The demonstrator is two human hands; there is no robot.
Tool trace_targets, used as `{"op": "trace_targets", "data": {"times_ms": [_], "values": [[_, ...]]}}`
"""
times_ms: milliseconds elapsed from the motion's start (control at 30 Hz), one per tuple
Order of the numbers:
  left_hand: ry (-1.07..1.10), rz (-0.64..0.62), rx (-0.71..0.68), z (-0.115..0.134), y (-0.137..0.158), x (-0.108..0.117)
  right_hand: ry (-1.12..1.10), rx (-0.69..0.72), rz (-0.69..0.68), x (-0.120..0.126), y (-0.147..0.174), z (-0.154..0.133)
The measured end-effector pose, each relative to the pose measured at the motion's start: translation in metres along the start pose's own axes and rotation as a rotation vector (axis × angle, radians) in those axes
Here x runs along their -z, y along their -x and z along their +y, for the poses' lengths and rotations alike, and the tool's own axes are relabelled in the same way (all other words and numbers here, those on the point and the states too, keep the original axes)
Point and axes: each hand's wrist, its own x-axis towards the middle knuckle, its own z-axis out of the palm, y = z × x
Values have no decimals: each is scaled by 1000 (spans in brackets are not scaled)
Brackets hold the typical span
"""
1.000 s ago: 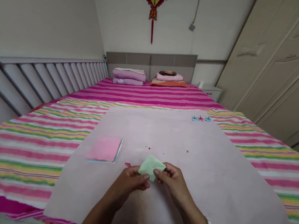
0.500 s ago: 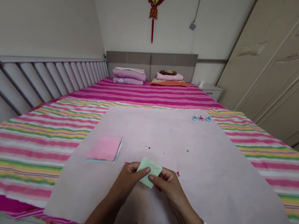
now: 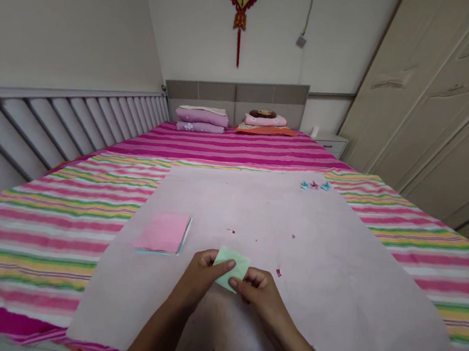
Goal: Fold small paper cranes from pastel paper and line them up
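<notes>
A small square of folded light green paper [image 3: 237, 262] is held up between both hands, over the pale sheet [image 3: 231, 203]. My left hand [image 3: 206, 270] pinches its left side, thumb on top and fingers behind. At its lower right edge, my right hand [image 3: 255, 288] grips the paper between thumb and fingers. A stack of square paper [image 3: 163, 232], pink on top with other colours below, lies to the left of my left hand. Far back on the right of the sheet stand small folded paper figures, a blue one [image 3: 304, 184], a pink one [image 3: 314, 185] and another blue one [image 3: 326, 185].
Several tiny red scraps, among them one scrap [image 3: 278, 272] by my right hand, lie on the sheet. The sheet covers a striped bed [image 3: 44, 233]. Folded bedding [image 3: 202, 117] sits by the headboard [image 3: 218, 94]. A rail [image 3: 68, 116] runs along the left, a wardrobe [image 3: 443, 102] along the right.
The green paper has shifted slightly left and turned a little in my hands. My right hand has moved slightly left and down, its grip now at the paper's lower right edge.
</notes>
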Motion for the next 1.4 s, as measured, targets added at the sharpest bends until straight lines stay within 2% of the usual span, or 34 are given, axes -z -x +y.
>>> {"op": "trace_targets", "data": {"times_ms": [167,433,600,733,833,967,1200,1333,1400], "values": [[0,0,20,2,0,2,6,0,0,1,0,-3],[18,-27,41,1,1,2,-35,61,106,10,-5,-15],[152,-12,23,-4,2,-9,-69,108,208,11,-7,-11],[241,13,71,-14,3,-20,-118,122,254,10,-7,-6],[208,51,86,-18,2,-19,-137,125,263,9,-7,-6],[172,60,31,-14,0,-8,-147,112,252,10,-6,-8],[136,198,7,-15,-6,3,-124,98,226,11,-7,-9],[154,191,0,-18,-6,3,-109,90,213,13,-9,-11],[173,147,4,-17,-5,1,-109,90,214,13,-10,-11]]}}
